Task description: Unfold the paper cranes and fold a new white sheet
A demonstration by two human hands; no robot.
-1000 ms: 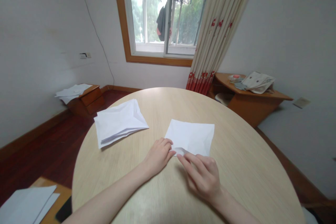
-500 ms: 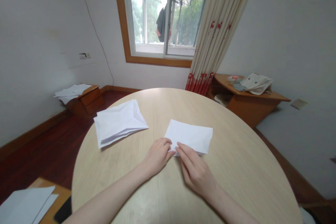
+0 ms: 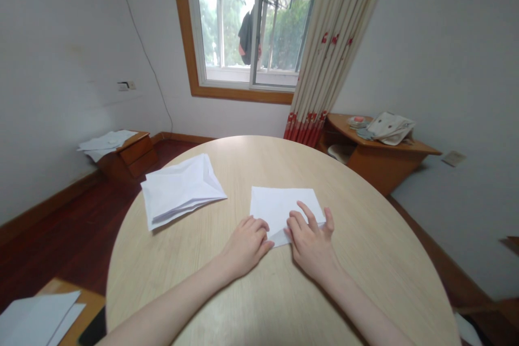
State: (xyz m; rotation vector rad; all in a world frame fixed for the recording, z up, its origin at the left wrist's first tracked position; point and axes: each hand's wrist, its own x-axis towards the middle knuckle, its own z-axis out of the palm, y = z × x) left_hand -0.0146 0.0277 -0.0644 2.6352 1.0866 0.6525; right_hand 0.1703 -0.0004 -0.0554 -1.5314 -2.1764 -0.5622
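A white sheet of paper (image 3: 279, 205), folded over, lies flat on the round wooden table (image 3: 377, 259) in front of me. My left hand (image 3: 245, 243) rests curled at the sheet's near left corner, fingertips touching its edge. My right hand (image 3: 312, 240) lies palm down on the near right part of the sheet, fingers spread and pressing it flat. Neither hand lifts the paper.
A stack of folded white papers (image 3: 180, 189) lies on the table's left side. More white sheets (image 3: 34, 319) sit on a low surface at bottom left. A small cabinet with papers (image 3: 121, 146) stands by the left wall, a corner shelf with a bag (image 3: 389, 138) at right.
The sheet's near part was folded over, so the paper now looks shorter. My right hand moved from pinching the near edge to lying flat on top of the sheet.
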